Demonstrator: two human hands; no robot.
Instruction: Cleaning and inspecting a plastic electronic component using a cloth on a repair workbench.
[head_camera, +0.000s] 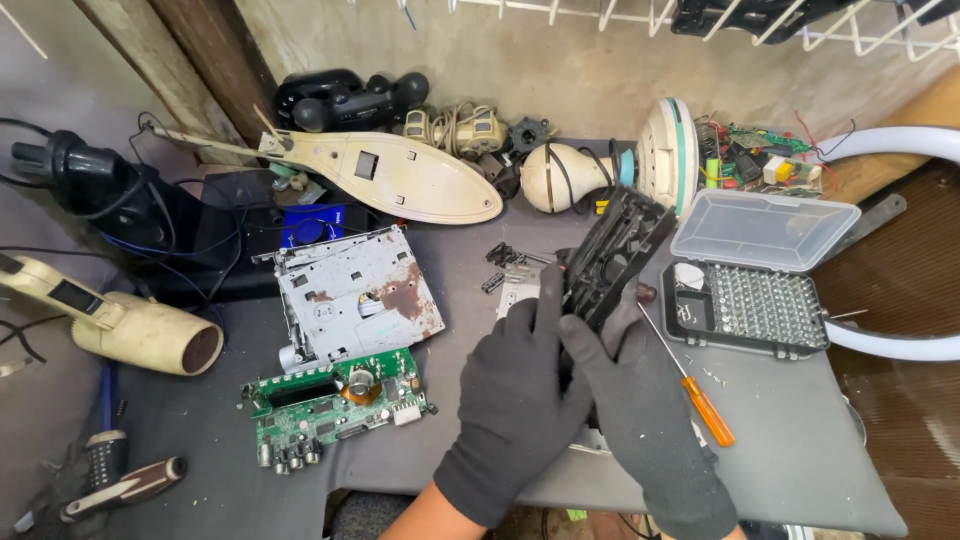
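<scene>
Covering most of the view, the grey workbench (780, 440) carries everything here. Just left of the black plastic frame (615, 255) lies the rusty metal chassis (355, 290), and below that chassis sits the green circuit board (335, 405). Right of the frame, an open bit case (755, 300) stands with its clear lid raised. Behind the frame rests a cream fan motor (565, 175).

The frame itself stands tilted up from the bench, its top end rising above both gloved hands. The left hand (515, 400) wraps its fingers around the frame's lower left edge, clamped on it. The right hand (640, 410) closes on the lower right side, touching the left hand. Just right of the right hand lies an orange-handled screwdriver (705, 405), near the frame's base.
</scene>
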